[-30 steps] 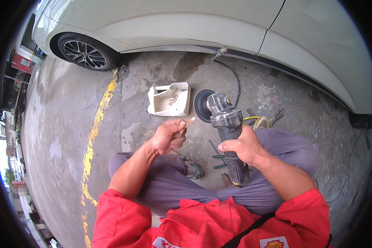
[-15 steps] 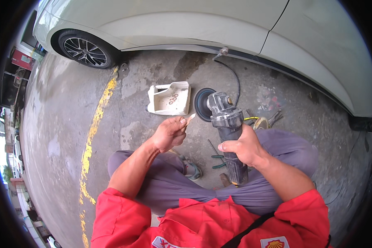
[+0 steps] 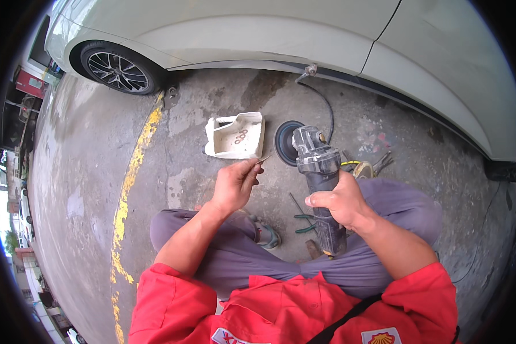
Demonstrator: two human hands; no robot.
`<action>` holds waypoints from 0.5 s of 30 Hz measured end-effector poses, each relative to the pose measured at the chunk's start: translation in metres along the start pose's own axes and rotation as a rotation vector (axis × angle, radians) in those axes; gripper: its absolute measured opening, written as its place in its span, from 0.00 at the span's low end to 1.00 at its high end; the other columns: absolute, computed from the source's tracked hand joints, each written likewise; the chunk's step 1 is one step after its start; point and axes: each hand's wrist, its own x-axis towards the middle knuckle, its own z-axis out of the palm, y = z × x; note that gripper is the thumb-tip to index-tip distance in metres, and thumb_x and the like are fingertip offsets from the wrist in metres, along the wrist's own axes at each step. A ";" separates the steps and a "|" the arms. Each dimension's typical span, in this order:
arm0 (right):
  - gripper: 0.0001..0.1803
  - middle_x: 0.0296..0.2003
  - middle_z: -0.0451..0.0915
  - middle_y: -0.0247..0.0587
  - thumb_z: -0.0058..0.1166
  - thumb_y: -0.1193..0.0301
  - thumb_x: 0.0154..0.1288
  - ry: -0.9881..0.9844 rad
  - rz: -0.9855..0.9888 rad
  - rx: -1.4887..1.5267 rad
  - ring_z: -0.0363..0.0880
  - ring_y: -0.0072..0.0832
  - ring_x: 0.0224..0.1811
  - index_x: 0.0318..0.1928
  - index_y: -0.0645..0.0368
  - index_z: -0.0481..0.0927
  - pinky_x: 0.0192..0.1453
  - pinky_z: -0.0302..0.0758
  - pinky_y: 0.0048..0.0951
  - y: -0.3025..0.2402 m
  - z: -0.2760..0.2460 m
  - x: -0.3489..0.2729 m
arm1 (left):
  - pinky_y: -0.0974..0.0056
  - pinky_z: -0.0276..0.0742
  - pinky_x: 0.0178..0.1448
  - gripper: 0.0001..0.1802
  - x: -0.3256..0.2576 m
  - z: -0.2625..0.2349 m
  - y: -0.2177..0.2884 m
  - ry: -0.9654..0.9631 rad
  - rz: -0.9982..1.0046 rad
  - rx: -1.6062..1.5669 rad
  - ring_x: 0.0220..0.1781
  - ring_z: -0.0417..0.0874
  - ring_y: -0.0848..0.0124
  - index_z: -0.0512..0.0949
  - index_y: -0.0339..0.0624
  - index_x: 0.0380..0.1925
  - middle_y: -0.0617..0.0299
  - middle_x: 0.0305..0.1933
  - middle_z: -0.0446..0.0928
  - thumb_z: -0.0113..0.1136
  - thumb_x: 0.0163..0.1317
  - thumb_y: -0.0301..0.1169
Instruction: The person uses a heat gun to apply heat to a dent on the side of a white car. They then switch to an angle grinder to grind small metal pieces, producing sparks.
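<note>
My left hand is closed in a pinch on a small flat metal piece, seen almost edge-on; its exact kind is too small to tell. My right hand wraps the dark body of a dusty angle grinder. The grinder's round disc faces left, a short way from the pinched piece and not touching it. Just beyond my left hand lies a cut-open white plastic jug, with several small copper-coloured rings inside.
A white car stands along the far side, its wheel at the left. A metal clamp-like fitting with a dark cable rests by its sill. Green-handled pliers lie between my legs. Tools and a tape roll are near my right knee.
My right hand has shifted the grinder slightly right and nearer. The small piece in my left hand has turned from showing its flat face to nearly edge-on.
</note>
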 end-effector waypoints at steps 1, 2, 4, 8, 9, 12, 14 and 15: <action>0.19 0.32 0.78 0.32 0.70 0.75 0.48 0.000 -0.004 -0.005 0.76 0.22 0.33 0.42 0.63 0.78 0.39 0.74 0.29 0.000 0.000 0.000 | 0.60 0.79 0.32 0.10 0.001 -0.002 -0.002 0.045 0.118 0.133 0.28 0.85 0.61 0.83 0.38 0.47 0.56 0.32 0.84 0.62 0.70 0.29; 0.19 0.32 0.77 0.32 0.70 0.76 0.48 0.000 -0.007 -0.011 0.76 0.22 0.33 0.42 0.63 0.78 0.39 0.74 0.29 0.000 -0.001 0.000 | 0.60 0.80 0.32 0.10 0.002 -0.005 -0.002 0.090 0.237 0.265 0.27 0.85 0.59 0.83 0.39 0.47 0.55 0.33 0.84 0.63 0.68 0.28; 0.19 0.32 0.77 0.32 0.70 0.76 0.48 -0.004 -0.005 -0.014 0.75 0.22 0.33 0.42 0.63 0.79 0.40 0.74 0.29 -0.002 -0.001 -0.001 | 0.61 0.81 0.33 0.13 0.003 -0.013 -0.004 0.169 0.445 0.440 0.28 0.86 0.60 0.85 0.39 0.46 0.54 0.36 0.85 0.67 0.61 0.23; 0.20 0.32 0.77 0.31 0.70 0.74 0.48 -0.038 0.008 -0.026 0.75 0.22 0.34 0.43 0.63 0.79 0.40 0.74 0.29 -0.003 -0.003 -0.004 | 0.59 0.81 0.33 0.15 0.009 -0.019 -0.013 0.276 0.632 0.580 0.30 0.85 0.61 0.85 0.42 0.45 0.59 0.36 0.85 0.69 0.56 0.22; 0.20 0.32 0.77 0.31 0.70 0.74 0.48 -0.050 0.009 -0.034 0.75 0.22 0.34 0.43 0.63 0.79 0.41 0.74 0.29 -0.003 -0.003 -0.004 | 0.59 0.81 0.33 0.15 0.009 -0.020 -0.014 0.279 0.630 0.603 0.30 0.85 0.61 0.85 0.42 0.45 0.59 0.36 0.85 0.69 0.55 0.22; 0.20 0.32 0.78 0.32 0.70 0.73 0.48 -0.079 -0.003 -0.048 0.75 0.22 0.34 0.42 0.63 0.79 0.41 0.74 0.29 0.002 -0.004 -0.004 | 0.59 0.81 0.32 0.13 0.010 -0.018 -0.010 0.269 0.637 0.600 0.29 0.85 0.61 0.85 0.41 0.43 0.59 0.34 0.84 0.69 0.56 0.22; 0.20 0.32 0.78 0.32 0.70 0.73 0.48 -0.085 -0.013 -0.032 0.76 0.23 0.34 0.42 0.63 0.79 0.41 0.75 0.29 0.005 -0.003 -0.001 | 0.59 0.80 0.31 0.11 0.012 -0.014 -0.006 0.216 0.590 0.511 0.28 0.84 0.61 0.85 0.40 0.42 0.58 0.32 0.84 0.68 0.57 0.22; 0.20 0.32 0.78 0.33 0.70 0.73 0.48 -0.088 -0.018 -0.023 0.76 0.23 0.34 0.42 0.63 0.79 0.41 0.75 0.29 0.006 -0.003 0.000 | 0.59 0.80 0.31 0.10 0.009 -0.011 -0.006 0.169 0.540 0.437 0.27 0.84 0.60 0.85 0.40 0.41 0.58 0.30 0.83 0.68 0.58 0.22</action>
